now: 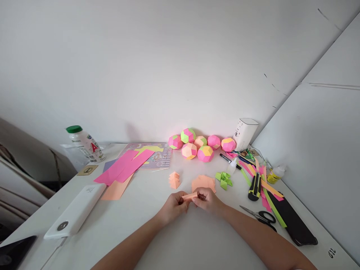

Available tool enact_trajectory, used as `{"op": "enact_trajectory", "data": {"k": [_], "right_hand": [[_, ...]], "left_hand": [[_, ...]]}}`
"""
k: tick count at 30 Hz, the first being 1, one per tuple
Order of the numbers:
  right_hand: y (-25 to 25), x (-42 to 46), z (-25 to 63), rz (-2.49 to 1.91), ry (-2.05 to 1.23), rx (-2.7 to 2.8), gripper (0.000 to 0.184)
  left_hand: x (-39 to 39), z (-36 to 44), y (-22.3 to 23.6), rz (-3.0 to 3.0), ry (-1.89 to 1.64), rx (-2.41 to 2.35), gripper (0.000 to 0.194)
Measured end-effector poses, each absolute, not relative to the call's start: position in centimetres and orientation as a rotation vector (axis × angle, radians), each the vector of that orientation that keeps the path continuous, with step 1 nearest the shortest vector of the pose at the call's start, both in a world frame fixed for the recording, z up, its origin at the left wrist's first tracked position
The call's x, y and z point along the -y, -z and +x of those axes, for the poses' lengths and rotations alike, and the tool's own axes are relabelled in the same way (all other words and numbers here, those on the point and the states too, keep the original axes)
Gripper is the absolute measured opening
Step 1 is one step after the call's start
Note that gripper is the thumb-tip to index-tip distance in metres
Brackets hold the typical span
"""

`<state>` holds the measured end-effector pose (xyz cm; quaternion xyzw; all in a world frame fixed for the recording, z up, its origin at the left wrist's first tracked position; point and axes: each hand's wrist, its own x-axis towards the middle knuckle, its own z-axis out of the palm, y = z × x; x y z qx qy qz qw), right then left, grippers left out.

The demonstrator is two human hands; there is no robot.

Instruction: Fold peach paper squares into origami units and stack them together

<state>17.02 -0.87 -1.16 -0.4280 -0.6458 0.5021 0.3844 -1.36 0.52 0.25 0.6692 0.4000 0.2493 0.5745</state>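
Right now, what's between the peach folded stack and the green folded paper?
Some peach paper pieces lie between the peach folded stack and the green folded paper, in the head view.

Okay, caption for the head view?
Both hands pinch a folded peach paper strip before seven multicolored paper balls.

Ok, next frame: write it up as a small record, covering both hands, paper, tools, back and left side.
left hand: fingers on one end of peach strip
right hand: fingers on its other end
loose paper: peach pieces, just beyond the hands
folded: peach stack, green pieces
tools, right side: knife, scissors
back: seven paper balls
left side: pink sheets, bottle
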Motion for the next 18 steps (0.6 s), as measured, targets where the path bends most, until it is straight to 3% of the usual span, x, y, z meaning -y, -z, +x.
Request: {"op": "enact_trajectory", "data": {"k": [7,12,18], "right_hand": [[1.99,0.72,17.01,-1.071,-1.223,1.703,0.002],[2.21,0.67,16.75,-1.12,-1.06,1.776,0.01],[1.77,0.82,16.72,-1.095,-1.11,1.755,0.009]], "left_hand": [[-0.4,-1.09,0.17,1.694,-0.604,-0.943,0.01],[-0.3,-0.87,0.28,1.778,-0.631,-0.951,0.013],[-0.4,-0.76,0.38,1.74,-0.599,-0.951,0.011]]}}
